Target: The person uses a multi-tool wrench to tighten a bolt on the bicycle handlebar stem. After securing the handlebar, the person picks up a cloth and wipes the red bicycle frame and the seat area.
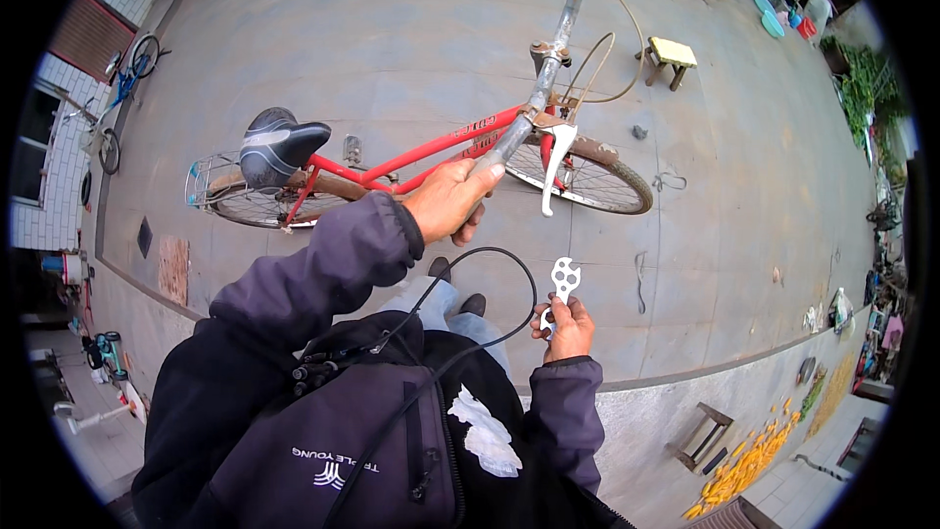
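Note:
A red bicycle (pixel 431 152) stands across in front of me, its black and grey saddle (pixel 277 149) to the left and its front wheel (pixel 597 176) to the right. My left hand (pixel 450 201) is wrapped round the near end of the rusty metal handlebar (pixel 537 98). Just beyond that hand, a white brake lever (pixel 560 162) hangs off the bar. Lower and to the right, my right hand (pixel 570 326) grips a flat silver multi-hole spanner (pixel 564 284), its holed head pointing away from me. The spanner is apart from the bicycle.
A small wooden stool (pixel 672 55) stands beyond the front wheel. Yellow corn cobs (pixel 744 465) lie by a wooden frame (pixel 701 438) at lower right. A black cable (pixel 524 279) loops before my chest. Another bicycle (pixel 127 78) leans near the far-left wall. Basins (pixel 770 20) sit at far right.

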Action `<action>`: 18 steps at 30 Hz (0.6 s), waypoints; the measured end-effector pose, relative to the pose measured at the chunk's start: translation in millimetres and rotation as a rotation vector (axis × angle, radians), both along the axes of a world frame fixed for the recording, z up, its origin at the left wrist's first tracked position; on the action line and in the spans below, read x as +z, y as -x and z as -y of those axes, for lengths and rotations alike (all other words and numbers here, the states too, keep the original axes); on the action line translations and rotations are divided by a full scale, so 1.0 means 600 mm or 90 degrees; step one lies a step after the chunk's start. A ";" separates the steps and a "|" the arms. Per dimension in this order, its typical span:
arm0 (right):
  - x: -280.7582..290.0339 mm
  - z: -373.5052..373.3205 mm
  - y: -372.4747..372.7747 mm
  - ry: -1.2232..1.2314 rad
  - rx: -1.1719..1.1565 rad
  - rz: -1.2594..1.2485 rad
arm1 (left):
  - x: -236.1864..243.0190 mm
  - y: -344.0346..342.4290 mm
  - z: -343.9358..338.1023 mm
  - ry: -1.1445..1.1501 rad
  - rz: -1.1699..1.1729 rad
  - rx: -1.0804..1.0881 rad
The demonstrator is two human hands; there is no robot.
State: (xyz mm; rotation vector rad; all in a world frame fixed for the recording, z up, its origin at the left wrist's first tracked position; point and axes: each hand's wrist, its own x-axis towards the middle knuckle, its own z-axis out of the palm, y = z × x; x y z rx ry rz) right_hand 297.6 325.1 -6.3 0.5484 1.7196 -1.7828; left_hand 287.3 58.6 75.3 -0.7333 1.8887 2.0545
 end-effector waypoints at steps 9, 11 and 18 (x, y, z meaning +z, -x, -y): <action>0.003 -0.034 -0.037 0.007 0.016 -0.004 | 0.001 0.001 -0.018 0.008 -0.005 0.041; 0.007 -0.033 -0.047 0.004 0.024 -0.007 | -0.004 0.000 -0.020 0.003 -0.015 0.048; 0.008 -0.026 -0.067 -0.011 -0.017 -0.019 | -0.017 -0.021 0.002 -0.004 -0.051 0.051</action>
